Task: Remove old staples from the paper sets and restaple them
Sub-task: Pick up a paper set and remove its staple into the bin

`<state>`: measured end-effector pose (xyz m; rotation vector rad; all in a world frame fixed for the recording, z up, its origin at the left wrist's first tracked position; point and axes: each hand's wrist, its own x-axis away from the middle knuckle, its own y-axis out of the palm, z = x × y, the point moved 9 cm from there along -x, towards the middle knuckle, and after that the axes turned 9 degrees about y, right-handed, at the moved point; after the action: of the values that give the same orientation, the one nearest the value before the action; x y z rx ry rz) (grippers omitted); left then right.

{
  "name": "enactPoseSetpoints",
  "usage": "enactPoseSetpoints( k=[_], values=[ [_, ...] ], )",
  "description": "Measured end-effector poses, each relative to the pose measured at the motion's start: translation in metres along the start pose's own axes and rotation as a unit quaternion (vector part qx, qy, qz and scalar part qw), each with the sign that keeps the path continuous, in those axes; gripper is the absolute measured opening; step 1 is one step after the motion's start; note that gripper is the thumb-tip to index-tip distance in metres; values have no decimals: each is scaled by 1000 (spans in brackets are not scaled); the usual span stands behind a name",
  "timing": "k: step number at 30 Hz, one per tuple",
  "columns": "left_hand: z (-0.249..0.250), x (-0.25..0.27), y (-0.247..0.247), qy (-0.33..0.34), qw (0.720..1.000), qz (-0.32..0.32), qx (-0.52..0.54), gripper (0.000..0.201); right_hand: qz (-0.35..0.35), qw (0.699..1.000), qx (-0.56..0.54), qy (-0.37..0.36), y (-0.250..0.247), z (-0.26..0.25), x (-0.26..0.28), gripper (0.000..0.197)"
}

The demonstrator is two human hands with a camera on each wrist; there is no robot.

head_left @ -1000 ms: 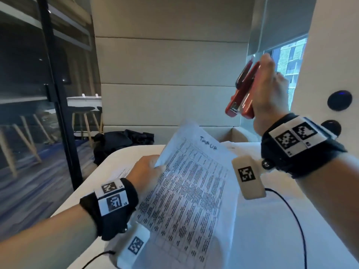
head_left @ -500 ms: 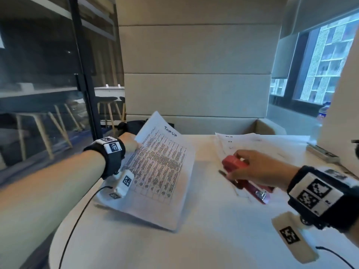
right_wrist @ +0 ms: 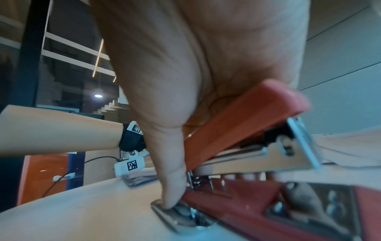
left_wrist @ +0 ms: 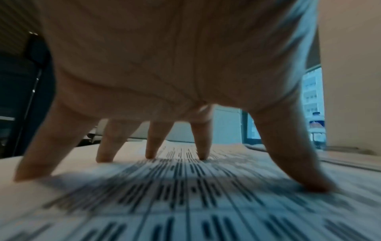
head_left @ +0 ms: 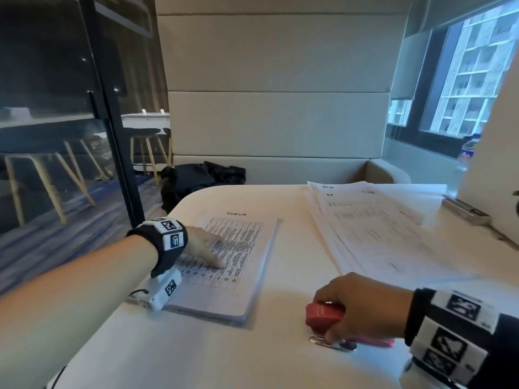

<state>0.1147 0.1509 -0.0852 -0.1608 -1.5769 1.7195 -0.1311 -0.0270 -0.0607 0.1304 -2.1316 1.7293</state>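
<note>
A printed paper set (head_left: 241,265) lies flat on the white table (head_left: 196,360) at the left. My left hand (head_left: 203,248) rests on it with spread straight fingers (left_wrist: 153,146) pressing the top sheet (left_wrist: 206,203). At the near right, my right hand (head_left: 362,307) grips a red stapler (head_left: 323,314) that sits on the table. The right wrist view shows the stapler (right_wrist: 247,130) hinged open, my thumb (right_wrist: 173,187) down at its metal rear end. A second stack of papers (head_left: 373,228) lies at the far right.
A grey metal bar (head_left: 466,211) lies by the white wall at the far right. A dark bag (head_left: 196,181) sits on the bench behind the table. Glass partition at the left; a padded bench back behind.
My left hand has laid the raised paper set flat and now presses on it. My right hand brought the stapler from the air down to the table, nearer to me.
</note>
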Motion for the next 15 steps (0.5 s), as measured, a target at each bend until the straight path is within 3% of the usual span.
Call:
enactPoseSetpoints(
  k=[1,4,8,10,13,15],
  values=[
    [1,1,8,-7,1000,-26,-6,101,12,1000,5,-1,-1,-1,0,40],
    [0,-2,10,-21,999,-21,-19,107,41,998,39,-3,-6,-4,3,44],
    [8,-7,2,-31,999,-2,-33,109,-15,999,44,22,-16,12,-1,62],
    [26,-9,-6,-15,998,33,-43,105,-6,999,27,46,-36,33,-10,61],
    [70,-14,-20,42,993,91,-58,89,64,990,36,119,-65,82,-23,57],
    [105,-18,-23,83,991,102,-38,81,41,982,79,167,-62,112,-25,61]
  ],
)
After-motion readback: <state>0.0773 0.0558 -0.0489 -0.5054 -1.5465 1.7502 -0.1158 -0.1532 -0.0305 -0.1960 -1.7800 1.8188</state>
